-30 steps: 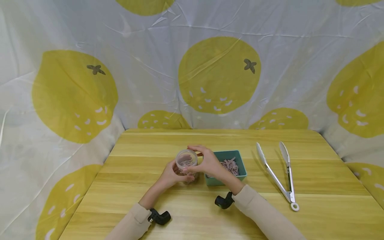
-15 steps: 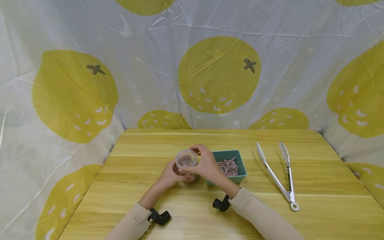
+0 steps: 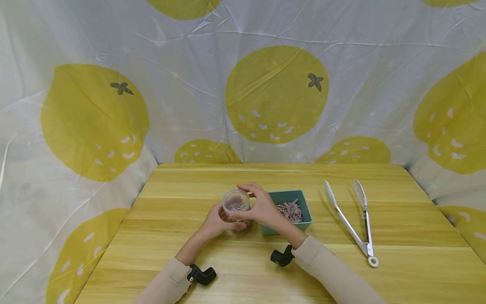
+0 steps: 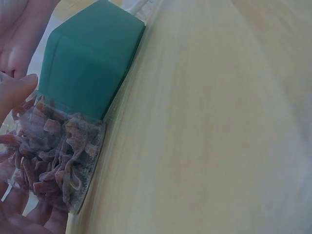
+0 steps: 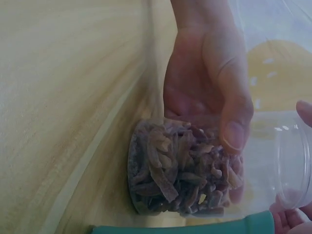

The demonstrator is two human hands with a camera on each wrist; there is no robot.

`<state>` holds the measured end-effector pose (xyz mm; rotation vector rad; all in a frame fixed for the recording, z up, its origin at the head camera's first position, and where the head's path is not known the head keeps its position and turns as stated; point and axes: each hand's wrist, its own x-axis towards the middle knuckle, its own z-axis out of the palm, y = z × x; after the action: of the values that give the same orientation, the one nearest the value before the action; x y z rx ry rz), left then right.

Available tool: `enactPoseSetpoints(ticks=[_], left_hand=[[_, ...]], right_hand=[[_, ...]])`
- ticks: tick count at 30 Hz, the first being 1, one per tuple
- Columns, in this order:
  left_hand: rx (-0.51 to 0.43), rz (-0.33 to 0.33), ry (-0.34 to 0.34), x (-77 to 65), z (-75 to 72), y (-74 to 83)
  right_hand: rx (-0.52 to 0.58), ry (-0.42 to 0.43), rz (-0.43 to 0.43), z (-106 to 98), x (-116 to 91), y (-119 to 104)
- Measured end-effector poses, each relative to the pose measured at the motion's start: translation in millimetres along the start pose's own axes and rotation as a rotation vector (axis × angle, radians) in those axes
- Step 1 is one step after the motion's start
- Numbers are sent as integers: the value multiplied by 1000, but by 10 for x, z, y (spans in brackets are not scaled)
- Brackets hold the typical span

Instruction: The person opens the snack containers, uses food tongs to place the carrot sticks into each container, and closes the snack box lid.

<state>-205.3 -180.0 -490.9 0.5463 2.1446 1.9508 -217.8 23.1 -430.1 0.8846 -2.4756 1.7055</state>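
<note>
A clear plastic jar (image 3: 236, 206), partly filled with brownish-pink dried strips, stands upright on the wooden table. My left hand (image 3: 214, 222) grips its lower body, with thumb in front and fingers behind. Around the jar's top, my right hand (image 3: 263, 210) curls thumb and fingers at the rim. Whether a clear lid sits on that rim I cannot tell. The strips (image 5: 180, 170) fill the lower part of the jar in the right wrist view. Close to the jar's right, partly behind my right hand, stands a teal rectangular box (image 3: 287, 229) holding more such strips.
Metal tongs (image 3: 355, 228) lie spread on the right side of the table (image 3: 235, 270). A lemon-print curtain (image 3: 182, 97) hangs behind and at both sides. Black wrist devices (image 3: 203, 275) are on both forearms.
My right hand has turned slightly around the jar's top and back again, its wrist shifting left and then right. My left hand and the jar have stayed in place.
</note>
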Motion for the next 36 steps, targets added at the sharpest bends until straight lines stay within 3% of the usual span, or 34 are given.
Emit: enactPoseSetpoints(ticks=[9,13,20,23,36], left_hand=[[-8,-5,2,3,7,-15],[-1,-12,10,0,6,-19],[7,-27,16,1,4,-6],[4,-21,11,4,1,-10],[6,-14,4,0,-8,-13]], right_hand=[[-51,102,27,91,-20,2],[-31,52,12,45,-8,13],[97,-79,37,-58,10,54],[96,-94,28,-58,15,62],[-3,133,65,111,-64,16]])
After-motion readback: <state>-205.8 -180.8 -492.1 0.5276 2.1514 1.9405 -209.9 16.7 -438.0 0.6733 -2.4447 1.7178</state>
